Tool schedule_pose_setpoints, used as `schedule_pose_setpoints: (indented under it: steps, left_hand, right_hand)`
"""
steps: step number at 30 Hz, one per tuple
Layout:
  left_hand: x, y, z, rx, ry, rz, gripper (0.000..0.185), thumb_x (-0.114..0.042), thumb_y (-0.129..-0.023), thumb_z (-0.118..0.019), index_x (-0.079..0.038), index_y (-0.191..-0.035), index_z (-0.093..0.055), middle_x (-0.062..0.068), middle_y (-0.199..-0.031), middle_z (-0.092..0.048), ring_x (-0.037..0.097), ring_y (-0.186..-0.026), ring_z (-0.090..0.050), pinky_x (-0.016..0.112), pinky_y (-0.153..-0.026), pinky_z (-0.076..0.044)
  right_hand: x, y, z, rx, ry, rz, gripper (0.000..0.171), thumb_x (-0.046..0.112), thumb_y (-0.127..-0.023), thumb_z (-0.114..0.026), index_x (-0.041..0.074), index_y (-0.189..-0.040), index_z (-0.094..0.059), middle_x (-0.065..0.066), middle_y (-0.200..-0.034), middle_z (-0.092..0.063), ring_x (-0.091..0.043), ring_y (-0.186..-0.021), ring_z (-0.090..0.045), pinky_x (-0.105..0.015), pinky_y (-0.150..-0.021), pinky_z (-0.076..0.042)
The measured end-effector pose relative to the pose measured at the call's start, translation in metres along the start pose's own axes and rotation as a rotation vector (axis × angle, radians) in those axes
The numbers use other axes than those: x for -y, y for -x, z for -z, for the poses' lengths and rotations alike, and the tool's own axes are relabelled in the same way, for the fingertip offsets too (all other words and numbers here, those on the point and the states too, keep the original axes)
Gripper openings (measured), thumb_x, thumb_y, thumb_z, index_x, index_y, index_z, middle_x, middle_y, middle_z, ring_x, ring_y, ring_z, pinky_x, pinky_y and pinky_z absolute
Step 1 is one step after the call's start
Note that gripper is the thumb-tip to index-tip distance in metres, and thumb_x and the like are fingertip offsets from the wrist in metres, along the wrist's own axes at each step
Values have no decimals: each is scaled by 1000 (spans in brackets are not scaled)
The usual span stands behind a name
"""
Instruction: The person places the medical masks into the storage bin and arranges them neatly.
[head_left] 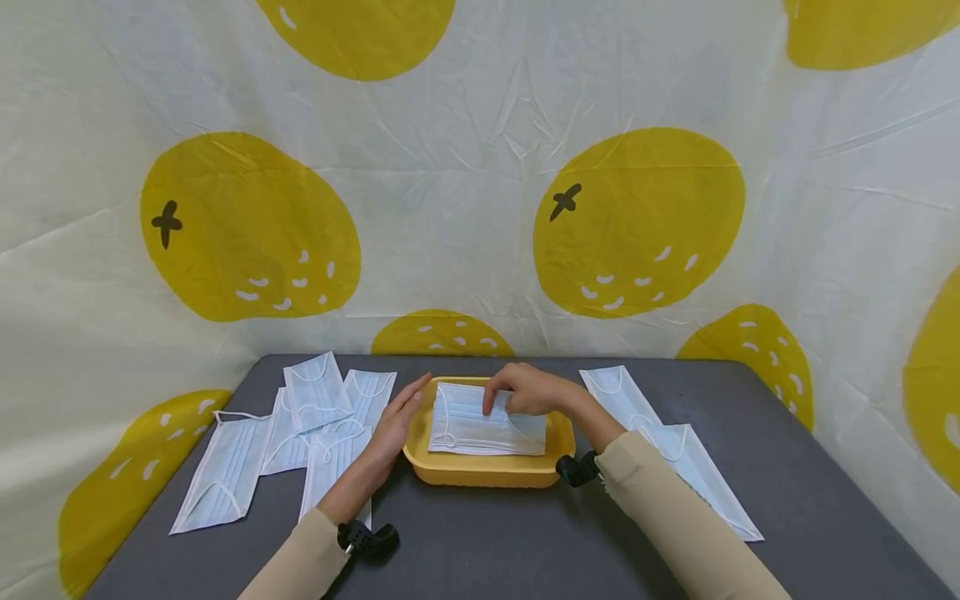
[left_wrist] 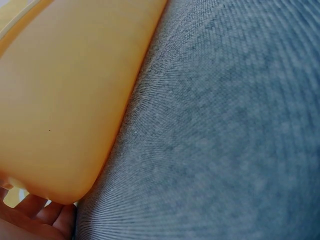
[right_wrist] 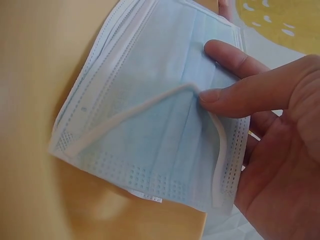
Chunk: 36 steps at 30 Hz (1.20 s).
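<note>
A pale blue face mask [head_left: 487, 421] lies on top of a small stack of the same masks in a shallow yellow tray [head_left: 480, 471] in the middle of a grey table [head_left: 510, 542]. It is a flat pleated rectangle with white dotted edge strips and a thin white ear loop [right_wrist: 150, 107] lying in a curve across it.

The right hand [head_left: 528, 390] rests on the mask's far right part; in the right wrist view the thumb tip [right_wrist: 212, 96] presses on the ear loop, a finger [right_wrist: 232, 55] lies on the mask just beyond it, and the other fingers curl under the stack's edge.

The left hand [head_left: 397, 425] lies with straight fingers held together against the tray's left wall.

More masks [head_left: 315, 425] lie overlapping on the table to the left of the tray, and two more [head_left: 660, 433] lie to the right. A cloth [head_left: 480, 167] printed with yellow fruits hangs behind the table.
</note>
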<state>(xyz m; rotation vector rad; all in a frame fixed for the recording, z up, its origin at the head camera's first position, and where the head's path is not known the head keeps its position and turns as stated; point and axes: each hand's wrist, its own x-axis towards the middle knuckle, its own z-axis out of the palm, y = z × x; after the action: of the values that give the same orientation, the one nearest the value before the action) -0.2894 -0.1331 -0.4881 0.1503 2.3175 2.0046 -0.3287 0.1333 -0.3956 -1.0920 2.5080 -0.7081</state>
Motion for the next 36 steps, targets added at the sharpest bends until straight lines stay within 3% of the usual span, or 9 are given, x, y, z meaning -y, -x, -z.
schedule_pose_setpoints:
  steps: [14, 22, 30, 36]
  left_hand:
    - [-2, -2, 0, -10, 8, -18, 46, -31, -113, -36, -24, -159, -42, 4, -169, -33, 28, -159, -25, 53, -130, -18]
    - [0, -1, 0, -16, -12, -37, 46, -29, -113, -38, -23, -158, -44, 6, -169, -34, 29, -159, -23, 53, -130, -17]
    - [3, -1, 1, -6, -13, -38, 46, -34, -113, -39, -26, -158, -44, 6, -169, -33, 30, -160, -22, 53, -130, -17]
    - [1, -1, 1, -9, -19, -24, 48, -35, -113, -39, -24, -159, -42, 6, -169, -33, 30, -159, -23, 54, -130, -18]
  right_hand:
    - [4, 2, 10, 8, 28, -4, 56, -19, -79, -45, 18, -102, -80, 1, -119, -75, -23, -130, -59, -51, -115, -45]
    - [5, 0, 14, 35, -3, 0, 55, -18, -81, -47, 18, -106, -80, 1, -121, -75, -17, -109, -60, -36, -97, -48]
    - [9, -3, 21, 76, -50, 41, 53, -20, -80, -50, 13, -108, -80, -1, -121, -76, -15, -108, -60, -32, -95, -46]
    - [7, -9, 20, 109, -63, -6, 54, -21, -79, -52, 15, -109, -80, -1, -123, -74, -16, -108, -57, -33, -97, -46]
